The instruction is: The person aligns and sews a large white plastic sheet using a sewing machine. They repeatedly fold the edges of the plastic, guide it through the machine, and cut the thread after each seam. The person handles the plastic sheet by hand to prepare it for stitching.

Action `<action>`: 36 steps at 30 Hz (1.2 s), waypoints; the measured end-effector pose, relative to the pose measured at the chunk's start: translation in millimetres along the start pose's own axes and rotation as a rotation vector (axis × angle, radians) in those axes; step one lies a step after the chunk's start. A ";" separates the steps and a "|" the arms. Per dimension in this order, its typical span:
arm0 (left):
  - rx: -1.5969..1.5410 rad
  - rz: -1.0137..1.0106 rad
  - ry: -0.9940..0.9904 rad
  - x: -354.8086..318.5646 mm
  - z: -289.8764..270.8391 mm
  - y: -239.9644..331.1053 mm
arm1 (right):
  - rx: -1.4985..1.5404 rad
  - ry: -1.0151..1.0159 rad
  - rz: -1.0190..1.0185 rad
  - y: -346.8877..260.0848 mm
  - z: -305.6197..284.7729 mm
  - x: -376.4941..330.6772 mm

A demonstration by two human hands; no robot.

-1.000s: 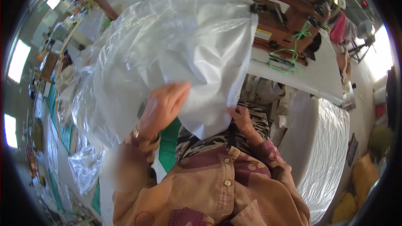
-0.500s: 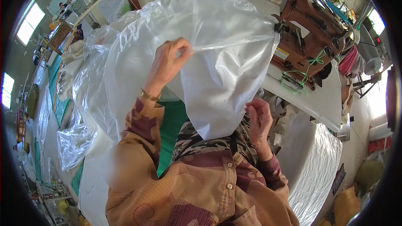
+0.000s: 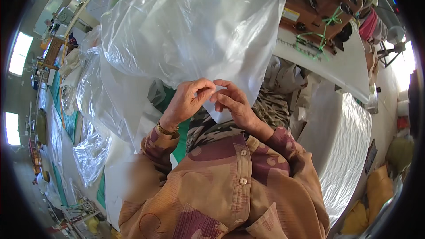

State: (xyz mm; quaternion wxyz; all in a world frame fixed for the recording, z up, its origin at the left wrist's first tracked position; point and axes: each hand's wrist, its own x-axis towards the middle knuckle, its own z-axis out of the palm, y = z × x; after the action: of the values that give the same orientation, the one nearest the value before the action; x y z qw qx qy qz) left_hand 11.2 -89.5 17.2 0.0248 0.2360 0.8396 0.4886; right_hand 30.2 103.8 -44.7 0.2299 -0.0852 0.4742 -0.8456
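From the head camera, both hands meet at the lower edge of a large clear plastic bag point(image 3: 190, 31) lifted in front of the chest. The left hand point(image 3: 186, 102) pinches the film between thumb and fingers; the right hand point(image 3: 234, 104) nips the same edge just beside it (apparently working the layers apart). The raised bag hides most of the table point(image 3: 349, 66); more crumpled plastic point(image 3: 90, 150) lies at left.
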 end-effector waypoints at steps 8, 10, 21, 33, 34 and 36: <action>0.192 0.318 0.295 17.7 -18.1 36.6 | 0.239 0.384 -0.074 1.6 17.8 41.5; 0.181 0.348 0.273 22.2 -16.5 42.4 | 0.402 0.284 -0.056 1.0 3.0 58.8; 0.225 0.289 0.104 14.9 -33.6 51.7 | -0.070 -0.050 -0.012 -13.9 -8.9 12.9; 0.247 0.360 0.033 27.4 -12.7 45.1 | 0.003 -0.033 0.042 9.9 8.5 2.6; 0.247 0.359 0.028 26.4 -11.6 44.8 | 0.026 0.023 0.046 13.2 9.7 0.8; 0.258 0.310 0.005 25.0 -8.3 45.7 | 0.005 0.003 0.013 15.4 14.6 -8.8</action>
State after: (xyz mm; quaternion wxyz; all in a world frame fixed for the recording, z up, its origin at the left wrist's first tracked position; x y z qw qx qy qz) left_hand 3.8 -66.9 64.4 -0.0833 0.3626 0.8489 0.3753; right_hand 48.0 90.0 -49.2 0.2345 -0.0802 0.4732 -0.8454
